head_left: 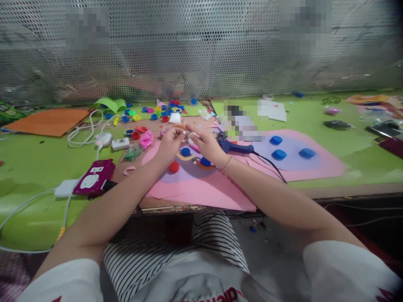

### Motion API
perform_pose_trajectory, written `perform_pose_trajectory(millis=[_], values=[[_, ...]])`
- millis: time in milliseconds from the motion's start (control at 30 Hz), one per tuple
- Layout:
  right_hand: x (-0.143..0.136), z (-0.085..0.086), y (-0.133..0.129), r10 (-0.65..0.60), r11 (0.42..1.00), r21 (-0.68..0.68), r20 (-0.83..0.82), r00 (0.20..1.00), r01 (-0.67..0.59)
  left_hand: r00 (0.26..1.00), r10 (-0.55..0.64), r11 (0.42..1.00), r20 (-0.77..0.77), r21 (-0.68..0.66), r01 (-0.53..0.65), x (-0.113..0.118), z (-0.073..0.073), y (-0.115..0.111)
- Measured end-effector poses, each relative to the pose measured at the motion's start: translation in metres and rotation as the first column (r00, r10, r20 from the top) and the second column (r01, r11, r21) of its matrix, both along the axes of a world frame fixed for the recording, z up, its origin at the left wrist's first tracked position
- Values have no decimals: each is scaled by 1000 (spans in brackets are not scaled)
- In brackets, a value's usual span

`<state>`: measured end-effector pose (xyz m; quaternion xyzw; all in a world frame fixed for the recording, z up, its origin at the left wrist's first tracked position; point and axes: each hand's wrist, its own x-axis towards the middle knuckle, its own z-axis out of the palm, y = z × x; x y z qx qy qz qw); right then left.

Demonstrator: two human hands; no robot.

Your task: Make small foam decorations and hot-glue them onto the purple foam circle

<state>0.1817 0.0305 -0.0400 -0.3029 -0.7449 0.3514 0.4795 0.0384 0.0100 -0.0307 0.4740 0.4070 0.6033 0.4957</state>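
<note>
My left hand (171, 144) and my right hand (207, 144) meet over the middle of the work. The fingers of both are closed in a pinch on a small clear, shiny piece (188, 134) that looks like plastic; its exact kind I cannot make out. Something pink shows under my right fingers. Below the hands lies a purple paper shape (189, 174) on pink paper (201, 193). A blue bottle cap (185, 152), a red bottle cap (174, 167) and another blue cap (205, 162) sit on it. Right of my right hand rests a blue glue gun (237, 147).
More blue caps (278, 154) sit on a second purple-and-pink sheet (327, 167) at right. Several coloured caps (154, 117) lie scattered behind the hands. A magenta power strip (94, 178) with white cables and orange paper (47, 121) are at left. A perforated metal panel (189, 54) stands behind.
</note>
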Motion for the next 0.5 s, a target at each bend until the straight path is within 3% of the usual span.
perform_pose_trajectory(millis=[133,233,367,500], values=[[10,12,6,-125,987,-130,-275,953,92,981,161,987,110,-47,-157,-15,6,16],[19,18,8,-153,975,-212,-438,886,64,962,247,969,116,-23,-246,-25,10,20],[17,17,6,-72,944,-320,-443,894,-83,972,226,974,60,23,-228,-24,9,18],[11,15,1,-28,885,-426,-449,893,-186,970,239,970,-42,59,-236,-23,-2,21]])
